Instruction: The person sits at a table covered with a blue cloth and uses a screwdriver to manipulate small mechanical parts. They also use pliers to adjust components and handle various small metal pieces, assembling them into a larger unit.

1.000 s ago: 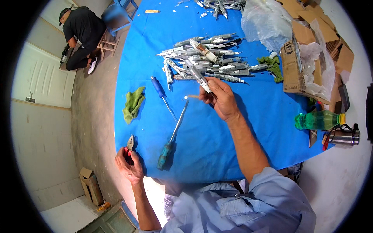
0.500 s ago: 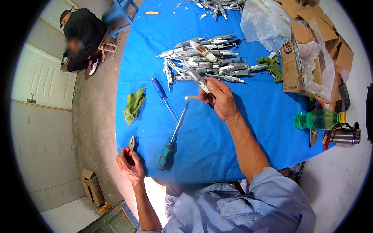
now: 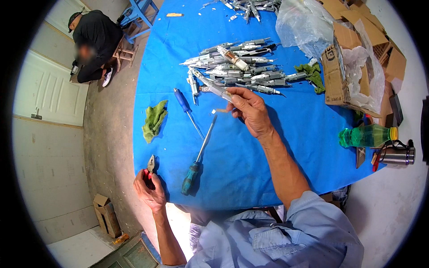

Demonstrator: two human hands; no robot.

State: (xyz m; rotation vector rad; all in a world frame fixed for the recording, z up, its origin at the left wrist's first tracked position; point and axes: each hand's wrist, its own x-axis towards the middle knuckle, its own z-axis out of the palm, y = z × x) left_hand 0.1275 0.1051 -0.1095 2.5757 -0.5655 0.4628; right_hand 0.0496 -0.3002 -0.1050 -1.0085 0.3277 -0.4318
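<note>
My left hand (image 3: 152,192) is closed round the red handles of a pair of pliers (image 3: 152,164) at the table's near left edge, jaws pointing away from me. In my right hand (image 3: 251,111) is a slim grey-and-white pen-like device (image 3: 217,89), pinched at its near end and reaching toward the pile (image 3: 250,67) of similar devices. A small tan strip with a white end (image 3: 219,111) shows beside these fingertips; I cannot tell whether they hold it. Between my hands lie a teal-handled screwdriver (image 3: 191,177) and a blue-handled screwdriver (image 3: 182,100).
A green cloth (image 3: 155,121) lies at the left, another green cloth (image 3: 315,77) right of the pile. An open cardboard box (image 3: 336,76), clear plastic bag (image 3: 304,27), green bottle (image 3: 368,136) and steel flask (image 3: 397,155) stand right. A person (image 3: 96,40) sits at the far left.
My right hand has shifted slightly up and left with the device, which now lies at a flatter angle. My left hand and the pliers have stayed put.
</note>
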